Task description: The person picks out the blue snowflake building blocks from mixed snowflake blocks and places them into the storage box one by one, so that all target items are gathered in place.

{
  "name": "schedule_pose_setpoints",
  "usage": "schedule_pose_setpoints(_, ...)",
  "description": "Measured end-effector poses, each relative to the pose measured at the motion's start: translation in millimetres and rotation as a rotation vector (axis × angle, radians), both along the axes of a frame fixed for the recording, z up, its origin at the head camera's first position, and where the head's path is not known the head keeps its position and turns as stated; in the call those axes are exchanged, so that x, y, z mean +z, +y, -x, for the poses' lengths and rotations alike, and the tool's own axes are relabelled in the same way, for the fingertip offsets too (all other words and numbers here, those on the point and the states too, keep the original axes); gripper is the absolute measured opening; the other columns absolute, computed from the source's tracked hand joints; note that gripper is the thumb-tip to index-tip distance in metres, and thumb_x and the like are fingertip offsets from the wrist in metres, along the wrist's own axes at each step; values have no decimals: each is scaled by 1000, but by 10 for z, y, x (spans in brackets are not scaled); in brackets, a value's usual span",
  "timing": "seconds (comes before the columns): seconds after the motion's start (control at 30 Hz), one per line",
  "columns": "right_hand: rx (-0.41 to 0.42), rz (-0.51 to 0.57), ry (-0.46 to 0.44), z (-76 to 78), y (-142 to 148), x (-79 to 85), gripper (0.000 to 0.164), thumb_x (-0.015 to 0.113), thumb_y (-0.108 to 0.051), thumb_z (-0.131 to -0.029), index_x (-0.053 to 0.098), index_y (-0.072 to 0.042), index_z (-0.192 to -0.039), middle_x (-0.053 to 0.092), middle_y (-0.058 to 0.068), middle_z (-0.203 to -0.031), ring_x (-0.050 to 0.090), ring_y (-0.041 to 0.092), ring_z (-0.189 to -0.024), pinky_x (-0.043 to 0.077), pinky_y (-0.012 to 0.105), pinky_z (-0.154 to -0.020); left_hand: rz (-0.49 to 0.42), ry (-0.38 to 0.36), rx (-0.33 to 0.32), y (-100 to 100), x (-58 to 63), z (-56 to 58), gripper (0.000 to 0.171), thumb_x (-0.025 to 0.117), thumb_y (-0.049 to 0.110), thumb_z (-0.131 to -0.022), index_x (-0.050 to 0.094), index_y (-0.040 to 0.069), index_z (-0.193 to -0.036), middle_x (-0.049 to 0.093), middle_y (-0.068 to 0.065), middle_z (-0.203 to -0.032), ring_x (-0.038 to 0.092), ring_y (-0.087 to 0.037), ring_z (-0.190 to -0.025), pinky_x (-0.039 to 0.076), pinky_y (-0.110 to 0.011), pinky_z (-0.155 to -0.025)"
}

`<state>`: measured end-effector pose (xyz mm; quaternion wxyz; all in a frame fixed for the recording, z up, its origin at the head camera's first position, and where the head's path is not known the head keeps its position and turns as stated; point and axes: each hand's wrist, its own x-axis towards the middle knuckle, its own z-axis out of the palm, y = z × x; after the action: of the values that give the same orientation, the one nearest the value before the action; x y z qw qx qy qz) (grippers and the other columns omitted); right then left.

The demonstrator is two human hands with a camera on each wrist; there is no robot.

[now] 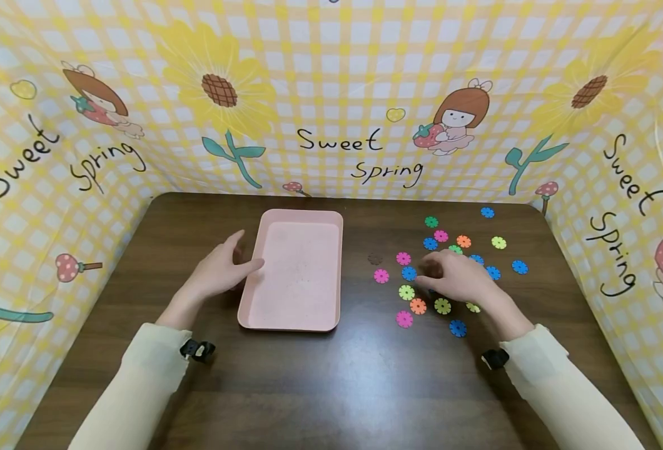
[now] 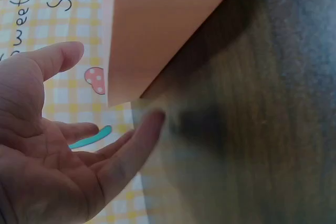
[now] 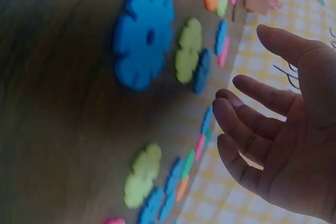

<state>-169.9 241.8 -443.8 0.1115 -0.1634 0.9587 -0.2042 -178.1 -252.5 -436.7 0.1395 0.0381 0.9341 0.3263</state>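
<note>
In the head view my left hand [image 1: 217,270] is at the left side of a pink tray [image 1: 294,275], its thumb overlapping the rim. The left wrist view shows its fingers spread and loosely bent beside the tray's outer wall [image 2: 157,22], with nothing in them. Over a scatter of notched, flower-shaped plastic discs hovers my right hand [image 1: 460,275], fingers relaxed. Its palm holds nothing in the right wrist view. Closest to its thumb in the head view lies a blue disc [image 1: 408,273]; a yellow-green disc [image 1: 406,292] is just below. Some discs are partly hidden under this hand.
More discs in pink, orange, green and blue lie around, among them a pink disc [image 1: 404,319], a brown disc [image 1: 375,257] and a far blue disc [image 1: 487,212]. A yellow checked cloth [image 1: 331,81] walls the brown table [image 1: 309,387] at the back and both sides.
</note>
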Motion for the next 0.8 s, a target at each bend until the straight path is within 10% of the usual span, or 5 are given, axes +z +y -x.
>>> schedule_pose_setpoints(0.3, -52, -41, -38, 42, -139, -107, 50, 76, -48, -92, 72, -8, -122, 64, 11, -118, 60, 21, -88, 54, 38, -66, -296, -205, 47, -2, -115, 23, 87, 66, 25, -99, 14, 7, -166, 44, -29, -141, 68, -36, -101, 64, -44, -63)
schedule_pose_setpoints(0.8, -89, -23, -80, 124, -239, -171, 40, 81, -39, -91, 71, -7, -112, 66, 7, -104, 58, 20, -81, 50, 34, -63, -388, -262, 33, -45, -164, 64, 88, 62, 3, -87, 22, 9, -165, 46, -28, -133, 67, -31, -95, 64, -48, -64)
